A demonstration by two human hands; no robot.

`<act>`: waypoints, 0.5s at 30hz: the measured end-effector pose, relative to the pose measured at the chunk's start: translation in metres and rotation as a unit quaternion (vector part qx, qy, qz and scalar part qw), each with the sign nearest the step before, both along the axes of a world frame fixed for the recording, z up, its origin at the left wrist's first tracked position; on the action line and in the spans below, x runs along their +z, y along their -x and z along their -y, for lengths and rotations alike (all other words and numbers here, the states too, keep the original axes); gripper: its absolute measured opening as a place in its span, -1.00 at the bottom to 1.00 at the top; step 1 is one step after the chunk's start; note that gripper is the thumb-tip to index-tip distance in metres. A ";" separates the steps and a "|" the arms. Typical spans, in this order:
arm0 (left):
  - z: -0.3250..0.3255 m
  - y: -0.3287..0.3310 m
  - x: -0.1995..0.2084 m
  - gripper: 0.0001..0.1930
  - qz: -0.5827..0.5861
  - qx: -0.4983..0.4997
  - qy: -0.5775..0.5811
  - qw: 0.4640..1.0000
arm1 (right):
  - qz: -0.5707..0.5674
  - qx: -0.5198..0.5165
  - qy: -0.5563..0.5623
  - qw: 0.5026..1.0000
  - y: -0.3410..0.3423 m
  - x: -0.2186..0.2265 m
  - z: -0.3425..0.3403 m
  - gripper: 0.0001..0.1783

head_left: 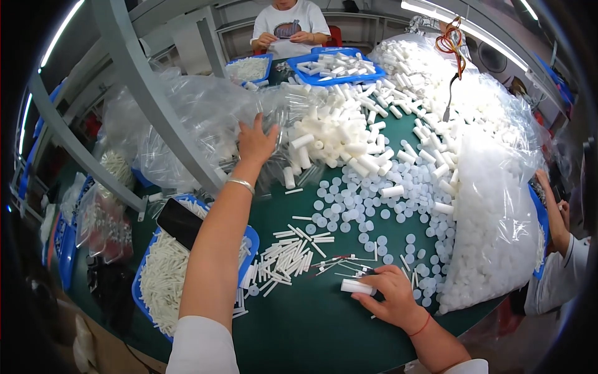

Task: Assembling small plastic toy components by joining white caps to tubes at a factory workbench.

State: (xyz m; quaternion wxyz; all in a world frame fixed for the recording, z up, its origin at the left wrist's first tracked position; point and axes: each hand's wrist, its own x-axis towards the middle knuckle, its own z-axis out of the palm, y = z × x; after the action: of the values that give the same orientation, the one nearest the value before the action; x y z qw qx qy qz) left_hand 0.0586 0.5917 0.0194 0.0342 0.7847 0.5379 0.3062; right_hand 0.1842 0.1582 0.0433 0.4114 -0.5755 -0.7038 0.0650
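Note:
My left hand (256,141) reaches far forward with fingers spread, touching a clear plastic bag (199,118) that lies against a heap of white plastic tubes (336,134). A silver bangle sits on that wrist. My right hand (389,290) rests low on the green table (311,324), fingers closed on one white tube (356,287). Just beyond it lie thin white sticks (289,255) and a few thin rods with red ends (339,258). Round white caps (355,209) are scattered across the middle of the table.
A blue tray (163,274) of white sticks sits at my left with a black phone (179,222) on its rim. A big bag of white caps (492,230) stands at right. Two blue trays (336,65) lie at the back, before a seated person (289,25). Another person's arm (554,218) shows at far right.

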 end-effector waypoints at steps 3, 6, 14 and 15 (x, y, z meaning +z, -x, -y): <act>0.026 -0.012 -0.006 -0.32 -0.008 -0.060 0.049 0.997 | 0.004 0.001 -0.024 1.000 0.002 0.000 0.002 -0.69; 0.059 -0.020 -0.015 -0.38 0.013 -0.095 0.071 0.993 | 0.012 0.002 -0.032 0.999 0.005 -0.007 -0.001 -0.70; 0.117 -0.031 0.021 -0.55 -0.037 -0.076 0.127 0.988 | -0.028 -0.043 -0.054 0.997 0.000 -0.012 0.002 -0.71; 0.118 -0.029 0.029 -0.57 -0.052 -0.069 0.103 0.991 | -0.027 -0.045 -0.056 0.997 -0.001 -0.012 0.003 -0.71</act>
State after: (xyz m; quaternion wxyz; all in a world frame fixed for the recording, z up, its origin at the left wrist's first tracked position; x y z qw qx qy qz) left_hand 0.0875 0.4737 0.0483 0.1082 0.8269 0.5123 0.2051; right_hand 0.1851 0.1556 0.0309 0.4642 -0.5811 -0.6681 0.0224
